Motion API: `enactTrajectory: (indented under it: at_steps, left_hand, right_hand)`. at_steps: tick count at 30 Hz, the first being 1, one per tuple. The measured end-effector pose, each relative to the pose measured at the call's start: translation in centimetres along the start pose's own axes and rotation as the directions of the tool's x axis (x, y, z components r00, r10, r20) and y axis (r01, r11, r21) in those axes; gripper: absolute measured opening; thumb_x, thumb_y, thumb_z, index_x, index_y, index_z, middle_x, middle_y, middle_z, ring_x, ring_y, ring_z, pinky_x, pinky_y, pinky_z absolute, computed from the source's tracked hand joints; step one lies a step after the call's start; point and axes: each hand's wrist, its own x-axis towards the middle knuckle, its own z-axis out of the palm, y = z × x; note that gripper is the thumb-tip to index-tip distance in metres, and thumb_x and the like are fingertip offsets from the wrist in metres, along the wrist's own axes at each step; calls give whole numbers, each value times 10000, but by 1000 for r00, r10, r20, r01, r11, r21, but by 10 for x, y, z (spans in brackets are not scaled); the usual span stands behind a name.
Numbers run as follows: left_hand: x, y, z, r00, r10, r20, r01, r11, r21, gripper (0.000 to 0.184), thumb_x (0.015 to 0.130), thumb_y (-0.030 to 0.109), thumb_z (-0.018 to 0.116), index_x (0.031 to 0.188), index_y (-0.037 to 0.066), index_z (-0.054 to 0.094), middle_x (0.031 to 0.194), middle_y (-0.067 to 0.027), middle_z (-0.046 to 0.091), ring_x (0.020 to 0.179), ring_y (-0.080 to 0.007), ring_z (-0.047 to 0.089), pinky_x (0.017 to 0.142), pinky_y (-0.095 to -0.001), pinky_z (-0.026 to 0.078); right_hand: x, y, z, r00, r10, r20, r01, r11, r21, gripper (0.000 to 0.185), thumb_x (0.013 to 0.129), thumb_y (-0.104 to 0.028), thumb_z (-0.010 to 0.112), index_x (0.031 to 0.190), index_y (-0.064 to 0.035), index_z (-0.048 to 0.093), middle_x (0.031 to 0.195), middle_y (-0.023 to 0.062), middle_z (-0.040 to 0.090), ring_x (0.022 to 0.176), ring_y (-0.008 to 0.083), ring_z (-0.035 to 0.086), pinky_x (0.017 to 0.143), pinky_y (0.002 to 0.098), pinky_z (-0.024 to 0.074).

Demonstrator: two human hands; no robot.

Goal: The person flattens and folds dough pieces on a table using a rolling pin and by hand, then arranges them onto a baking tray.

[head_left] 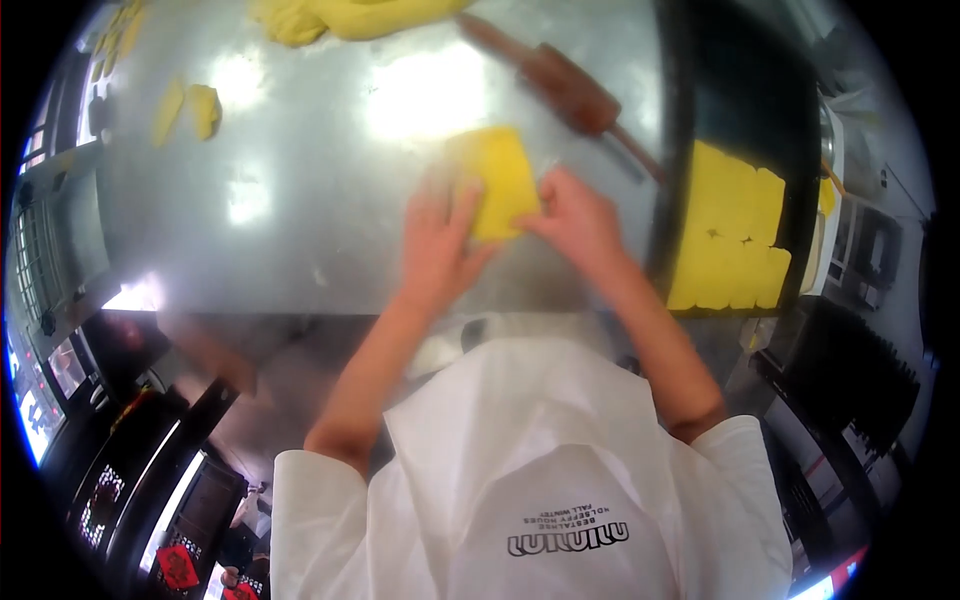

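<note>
A flat yellow sheet of dough (505, 185) lies on the metal worktop in front of me. My left hand (440, 225) rests at its left edge, fingers stretched out and thumb apart, slightly blurred. At the sheet's right edge, my right hand (578, 215) has its fingers curled, with thumb and forefinger pinching the dough near its lower right corner. A brown rolling pin (570, 90) lies slantwise beyond my right hand, apart from it.
Along the far edge sits a large yellow dough mass (350, 15). Small dough pieces (205, 110) lie to the left on the metal worktop (300, 200). On the right, a black tray (740, 100) bears flat yellow sheets (730, 225) side by side.
</note>
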Motion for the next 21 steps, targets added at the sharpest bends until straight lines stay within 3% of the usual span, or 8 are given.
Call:
enactTrajectory:
  at_steps: [1, 7, 9, 13, 19, 21]
  left_hand:
    - [-1, -2, 0, 1000, 9, -2, -9, 1000, -21, 891, 800, 284, 880, 1555, 95, 447, 1649, -242, 326, 1467, -511, 361, 1176, -589, 352]
    - [-6, -15, -4, 996, 79, 28, -78, 996, -40, 724, 835, 248, 841, 1482, 108, 548, 1595, -226, 408, 1418, -501, 418, 1148, -584, 385]
    - [-10, -18, -5, 985, 171, 20, -170, 984, -47, 635, 854, 259, 823, 1432, 111, 607, 1567, -208, 452, 1406, -484, 438, 1141, -586, 396]
    - [-15, -15, -12, 977, 186, 108, -185, 983, -16, 527, 891, 263, 786, 1378, 111, 657, 1546, -165, 495, 1406, -453, 451, 1142, -592, 402]
    - [-14, -14, -20, 966, 199, 165, -200, 980, -9, 526, 917, 259, 755, 1408, 114, 636, 1562, -152, 483, 1436, -441, 428, 1167, -589, 382]
    - [-14, -15, -22, 962, 204, 181, -205, 979, -17, 534, 926, 259, 744, 1425, 113, 622, 1563, -158, 480, 1441, -443, 422, 1173, -589, 374]
  right_hand:
    - [-1, -1, 3, 999, -38, -24, 35, 995, -89, 457, 757, -285, 922, 957, -96, 557, 809, 92, 653, 758, 301, 656, 689, 418, 511]
    - [-1, -5, 4, 996, 71, 55, -70, 998, -5, 571, 693, -328, 959, 1016, -87, 555, 898, 115, 700, 863, 366, 682, 725, 457, 523]
    - [-5, -11, 4, 998, 41, 43, -38, 998, -58, 586, 684, -332, 963, 1026, -85, 556, 915, 121, 706, 877, 369, 685, 734, 459, 527]
    - [-10, -16, 9, 1000, -7, 0, 7, 992, -126, 602, 677, -337, 967, 1038, -80, 559, 935, 130, 713, 899, 373, 690, 744, 463, 535]
    - [-15, -10, 15, 998, -25, -57, 21, 997, -78, 557, 712, -292, 947, 1054, -95, 556, 840, 117, 644, 792, 328, 652, 723, 409, 525]
    - [-17, -16, 11, 999, 35, -38, -36, 999, -27, 540, 724, -270, 941, 1059, -95, 555, 816, 109, 621, 758, 310, 630, 709, 399, 520]
